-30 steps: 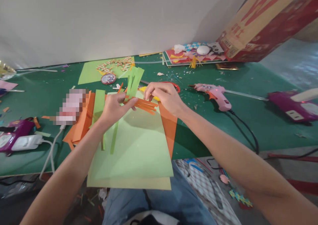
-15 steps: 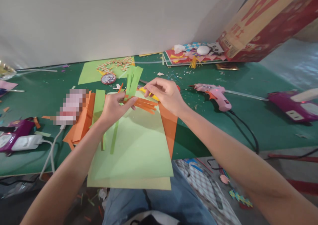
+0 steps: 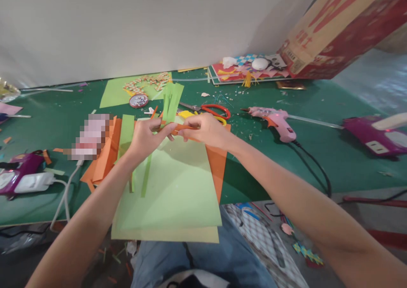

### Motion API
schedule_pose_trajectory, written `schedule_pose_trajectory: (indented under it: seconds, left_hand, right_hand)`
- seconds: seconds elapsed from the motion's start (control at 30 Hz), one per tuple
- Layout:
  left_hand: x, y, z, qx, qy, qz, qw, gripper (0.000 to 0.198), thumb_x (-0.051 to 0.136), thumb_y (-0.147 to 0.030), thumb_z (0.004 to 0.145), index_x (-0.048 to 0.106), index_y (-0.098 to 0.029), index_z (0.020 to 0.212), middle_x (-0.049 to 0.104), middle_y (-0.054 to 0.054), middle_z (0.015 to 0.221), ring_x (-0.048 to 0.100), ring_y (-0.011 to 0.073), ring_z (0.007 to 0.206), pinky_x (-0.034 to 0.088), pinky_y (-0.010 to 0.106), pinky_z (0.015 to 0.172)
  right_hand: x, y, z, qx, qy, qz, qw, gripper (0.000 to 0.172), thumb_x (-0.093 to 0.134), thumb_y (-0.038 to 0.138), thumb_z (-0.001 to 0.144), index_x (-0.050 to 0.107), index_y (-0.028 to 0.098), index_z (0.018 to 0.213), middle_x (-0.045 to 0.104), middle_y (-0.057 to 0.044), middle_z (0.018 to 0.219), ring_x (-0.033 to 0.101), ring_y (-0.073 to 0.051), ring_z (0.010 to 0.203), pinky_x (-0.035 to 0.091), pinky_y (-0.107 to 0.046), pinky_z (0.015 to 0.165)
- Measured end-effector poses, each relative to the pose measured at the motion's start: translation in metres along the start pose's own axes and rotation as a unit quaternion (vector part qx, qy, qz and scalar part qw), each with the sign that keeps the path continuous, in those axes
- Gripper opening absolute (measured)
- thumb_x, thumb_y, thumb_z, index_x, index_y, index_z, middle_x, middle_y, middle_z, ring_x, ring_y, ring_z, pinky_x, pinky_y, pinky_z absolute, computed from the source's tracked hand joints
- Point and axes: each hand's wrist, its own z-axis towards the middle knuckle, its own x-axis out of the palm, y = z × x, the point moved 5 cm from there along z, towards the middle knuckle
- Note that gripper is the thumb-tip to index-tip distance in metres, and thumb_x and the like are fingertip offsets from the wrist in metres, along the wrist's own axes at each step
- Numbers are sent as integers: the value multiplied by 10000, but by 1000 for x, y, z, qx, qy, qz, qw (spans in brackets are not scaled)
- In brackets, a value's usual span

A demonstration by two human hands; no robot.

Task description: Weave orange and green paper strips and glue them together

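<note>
My left hand (image 3: 149, 135) is closed on crossed paper strips, pinching them between thumb and fingers. From its grip several green paper strips (image 3: 171, 99) stick up and away from me. Several orange paper strips (image 3: 184, 128) run sideways to my right hand (image 3: 206, 129), whose thumb and fingers are closed on their right part. How the strips cross is hidden by my left fingers. Below both hands lie light green paper sheets (image 3: 178, 186), with an orange sheet (image 3: 218, 165) under their right side. A loose green strip (image 3: 146, 175) rests on the sheets.
Beyond my right hand lie red-handled scissors (image 3: 216, 106) and a yellow-handled tool (image 3: 190, 114). A pink glue gun (image 3: 276, 120) with a cord is to the right. Folded orange paper (image 3: 108, 156) lies left, near a pixelated object (image 3: 90, 136) on a cable. A paper bag (image 3: 318, 38) stands back right.
My right hand has come down and left onto the orange strips and closed on them, uncovering the red-handled scissors. My left hand stays in place.
</note>
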Motion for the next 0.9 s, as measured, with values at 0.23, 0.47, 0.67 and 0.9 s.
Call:
schedule_pose_trajectory:
  seconds: [0.23, 0.47, 0.67, 0.9]
  left_hand:
    - [-1, -6, 1, 17, -5, -27, 999, 504, 642, -449, 790, 357, -184, 471, 598, -10, 457, 631, 131, 510, 321, 219, 421]
    - [-1, -4, 1, 27, -2, -10, 1000, 434, 623, -409, 809, 464, -179, 477, 663, 3, 514, 555, 101, 465, 327, 231, 425]
    - [-1, -3, 1, 22, 1, -11, 1000, 435, 619, -388, 811, 448, -177, 470, 661, -2, 503, 573, 98, 470, 358, 226, 447]
    - [0, -4, 2, 16, 3, -9, 1000, 439, 620, -392, 807, 442, -180, 467, 665, 1, 507, 583, 104, 477, 361, 227, 443]
  right_hand:
    - [-3, 3, -1, 19, -2, -21, 1000, 326, 639, 319, 809, 525, 154, 552, 456, 62, 504, 295, -41, 470, 201, -272, 502]
    - [2, -3, 1, 30, 29, -9, 999, 364, 646, 325, 793, 476, 166, 513, 535, 42, 505, 310, -38, 456, 204, -269, 487]
    - [2, -4, 0, 20, 34, -7, 999, 410, 637, 351, 798, 443, 174, 484, 563, 35, 502, 333, -35, 437, 216, -262, 465]
    - [2, -4, 1, 26, 39, -18, 999, 400, 629, 336, 806, 442, 178, 490, 559, 31, 503, 325, -44, 442, 218, -273, 481]
